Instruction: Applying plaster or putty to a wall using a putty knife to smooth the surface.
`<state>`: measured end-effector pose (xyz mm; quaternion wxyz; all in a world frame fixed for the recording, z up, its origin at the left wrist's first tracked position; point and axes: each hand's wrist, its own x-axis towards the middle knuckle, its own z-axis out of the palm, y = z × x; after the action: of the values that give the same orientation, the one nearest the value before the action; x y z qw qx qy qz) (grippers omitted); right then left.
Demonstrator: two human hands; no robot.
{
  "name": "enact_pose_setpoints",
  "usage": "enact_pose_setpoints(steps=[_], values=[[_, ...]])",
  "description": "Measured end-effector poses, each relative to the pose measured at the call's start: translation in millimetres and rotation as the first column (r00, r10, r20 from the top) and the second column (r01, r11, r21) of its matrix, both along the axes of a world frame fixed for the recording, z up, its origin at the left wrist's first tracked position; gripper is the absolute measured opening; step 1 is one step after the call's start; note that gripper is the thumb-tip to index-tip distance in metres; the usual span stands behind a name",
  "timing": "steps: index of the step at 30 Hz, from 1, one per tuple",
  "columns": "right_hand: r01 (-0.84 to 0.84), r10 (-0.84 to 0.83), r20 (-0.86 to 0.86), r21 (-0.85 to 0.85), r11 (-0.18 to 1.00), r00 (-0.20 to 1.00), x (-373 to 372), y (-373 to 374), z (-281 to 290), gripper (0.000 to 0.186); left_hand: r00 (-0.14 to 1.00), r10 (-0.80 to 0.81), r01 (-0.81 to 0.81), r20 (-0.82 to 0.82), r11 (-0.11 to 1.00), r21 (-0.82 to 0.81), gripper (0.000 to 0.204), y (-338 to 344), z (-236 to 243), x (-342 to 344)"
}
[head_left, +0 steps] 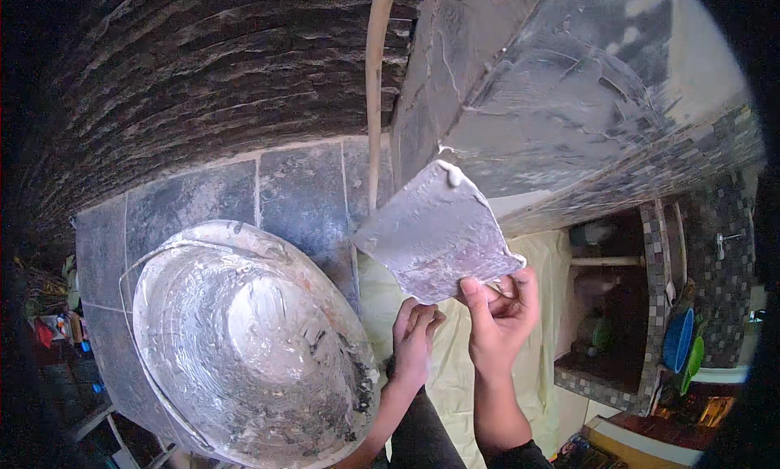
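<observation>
A flat, roughly square plate (443,237), smeared with wet grey-white plaster, is tilted up in front of me. My right hand (502,315) pinches its lower right corner, with the thumb on the coated face. Close against the plate's lower edge is my left hand (416,339), its fingers curled; whatever they hold is hidden. A blob of plaster clings near the plate's far corner. To the left stands a large bucket (187,396) with a wire handle, its inner walls coated in plaster and a pale pool of plaster (272,327) at its bottom.
Dark grey tiles (301,193) lie beneath the bucket. A wooden pole (376,87) stands beyond the plate, beside a wall partly coated in grey plaster (552,112). Pale yellow sheeting (540,306) covers the ground. At the right are tiled shelves and a blue basin (678,341).
</observation>
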<state>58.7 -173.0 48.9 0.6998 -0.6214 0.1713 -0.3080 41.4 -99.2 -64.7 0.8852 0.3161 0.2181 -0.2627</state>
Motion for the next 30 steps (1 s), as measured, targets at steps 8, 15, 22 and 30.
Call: enact_pose_setpoints(steps=[8,15,22,30], values=[[0.047,-0.065,-0.087,-0.196,0.980,0.994,-4.4,-53.3,3.7,0.031,0.999,-0.030,0.028,0.032,0.999,0.046,0.015,1.3,-6.3,-2.3],[0.022,-0.052,-0.081,-0.339,0.940,0.995,11.7,-88.9,31.8,0.035,0.999,-0.039,0.039,0.012,0.998,0.040,0.014,0.5,0.3,0.2],[-0.241,0.258,-0.120,0.139,0.960,0.959,6.8,-84.8,41.7,0.037,0.999,0.001,-0.001,0.042,1.000,0.017,0.016,3.0,-12.7,-9.4],[-0.362,0.456,-0.097,0.475,0.802,0.885,0.4,-93.7,59.4,0.039,1.000,0.016,-0.017,0.008,0.999,0.034,0.017,0.4,1.1,-6.0]])
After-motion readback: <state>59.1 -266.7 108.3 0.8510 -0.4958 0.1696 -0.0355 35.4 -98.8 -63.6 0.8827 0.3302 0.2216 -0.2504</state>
